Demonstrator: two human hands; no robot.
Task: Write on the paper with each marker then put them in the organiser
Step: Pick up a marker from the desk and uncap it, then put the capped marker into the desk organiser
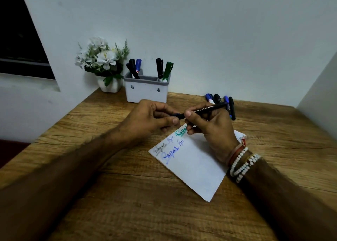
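A black pen (206,110) lies level between both hands above the paper's far corner. My right hand (209,129) grips its barrel; my left hand (153,118) pinches its left end, where a blue part shows; whether that part is a cap I cannot tell. The white paper (193,164) lies on the wooden table (127,195) and bears words in grey, blue and green. A white organiser (146,90) with a grey rim stands at the back and holds several markers (164,70). More markers (220,102) lie loose behind my right hand.
A white pot of pale artificial flowers (104,62) stands left of the organiser against the wall. A dark window (20,40) is at the upper left. A side wall closes the table at the right.
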